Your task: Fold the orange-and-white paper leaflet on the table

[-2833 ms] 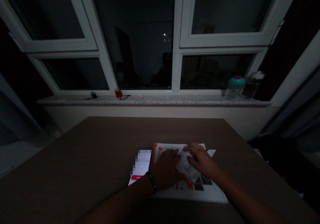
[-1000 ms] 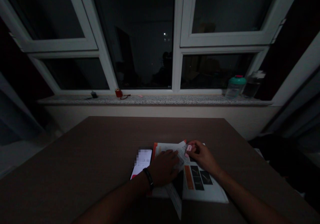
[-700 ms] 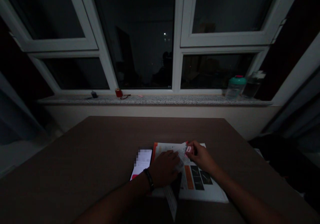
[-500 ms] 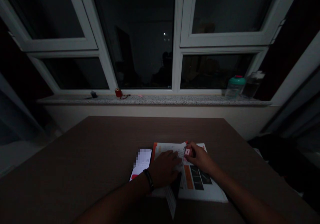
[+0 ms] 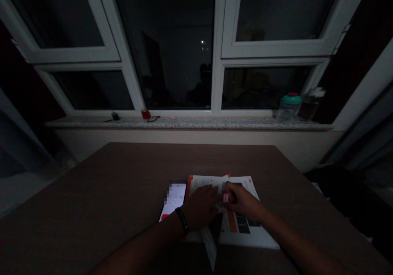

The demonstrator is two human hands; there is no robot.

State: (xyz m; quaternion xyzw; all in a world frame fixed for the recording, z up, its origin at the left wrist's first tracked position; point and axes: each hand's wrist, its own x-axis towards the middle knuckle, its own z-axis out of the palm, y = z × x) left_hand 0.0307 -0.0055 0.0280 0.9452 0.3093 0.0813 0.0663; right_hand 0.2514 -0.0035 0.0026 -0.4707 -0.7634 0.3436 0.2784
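Slantwise, folded page (image 5: 210, 245), tip nearward.

On the brown table (image 5: 147, 164), the left hand (image 5: 201, 206) lay flat on a folded sheet (image 5: 210, 246) over a booklet (image 5: 245, 239), a dark bracelet (image 5: 182, 221) round its wrist. At three o'clock from it, the right hand (image 5: 240, 200) pinched a small pink block (image 5: 226, 198) near the fold. A lit phone (image 5: 173, 203) lay at the booklet's nine o'clock. On the windowsill (image 5: 196, 122), a red container (image 5: 145, 114) stood at eleven o'clock, a teal-lidded bottle (image 5: 287, 107) at one.
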